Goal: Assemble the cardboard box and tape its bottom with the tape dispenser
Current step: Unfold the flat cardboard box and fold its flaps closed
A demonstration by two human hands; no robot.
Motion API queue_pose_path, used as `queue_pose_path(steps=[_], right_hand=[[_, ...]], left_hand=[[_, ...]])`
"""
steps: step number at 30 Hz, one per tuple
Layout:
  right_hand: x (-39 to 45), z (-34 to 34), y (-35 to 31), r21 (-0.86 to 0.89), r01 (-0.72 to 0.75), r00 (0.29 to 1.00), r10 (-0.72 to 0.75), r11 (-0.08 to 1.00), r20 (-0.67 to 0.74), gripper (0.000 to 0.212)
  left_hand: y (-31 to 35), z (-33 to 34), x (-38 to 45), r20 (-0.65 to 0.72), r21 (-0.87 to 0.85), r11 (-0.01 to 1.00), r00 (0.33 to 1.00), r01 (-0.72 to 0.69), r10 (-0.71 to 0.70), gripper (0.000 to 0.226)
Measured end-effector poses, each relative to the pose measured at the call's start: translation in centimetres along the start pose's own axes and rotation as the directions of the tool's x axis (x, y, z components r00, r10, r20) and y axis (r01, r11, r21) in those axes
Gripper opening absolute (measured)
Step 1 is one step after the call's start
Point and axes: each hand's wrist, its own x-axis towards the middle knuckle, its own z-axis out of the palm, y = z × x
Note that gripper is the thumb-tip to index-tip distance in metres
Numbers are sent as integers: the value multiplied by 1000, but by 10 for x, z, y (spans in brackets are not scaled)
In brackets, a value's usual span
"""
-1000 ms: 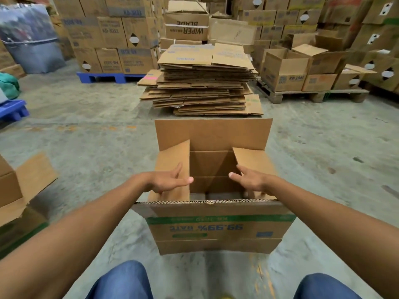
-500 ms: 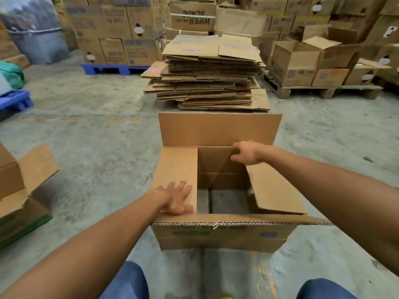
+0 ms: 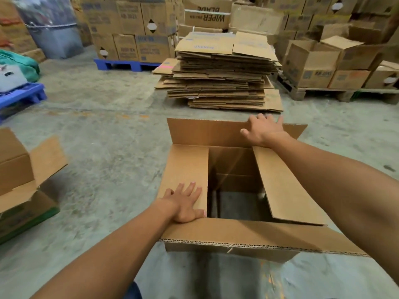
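The box [image 3: 237,190] stands open on the concrete floor [image 3: 108,147], nothing inside; floor shows through its gap. The left hand [image 3: 185,203] lies flat, fingers spread, pressing the left flap [image 3: 185,169] level. The right hand [image 3: 263,131] rests open on the upright far flap [image 3: 205,131], fingers over its top edge. The right flap [image 3: 285,186] slopes inward. A stack [image 3: 220,83] of flattened cartons sits just beyond, with bare floor on both sides.
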Motion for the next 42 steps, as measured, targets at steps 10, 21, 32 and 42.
queue_pose_path(steps=[10,21,32,42], right_hand=[[-49,42,14,144,129,854,-183,981,487,75],[-28,-3,17,187,-189,643,-22,964,765,91],[-80,86,105,149,-50,931,-8,988,366,64],[-100,131,116,297,-101,983,50,950,174,66]], left_hand=[[1,-83,-40,274,-302,953,954,-36,123,108],[-37,-98,-43,-360,-137,986,932,-96,41,48],[-65,2,53,-372,-506,862,900,9,-228,68],[-59,17,56,-547,-554,830,782,-70,-299,58]])
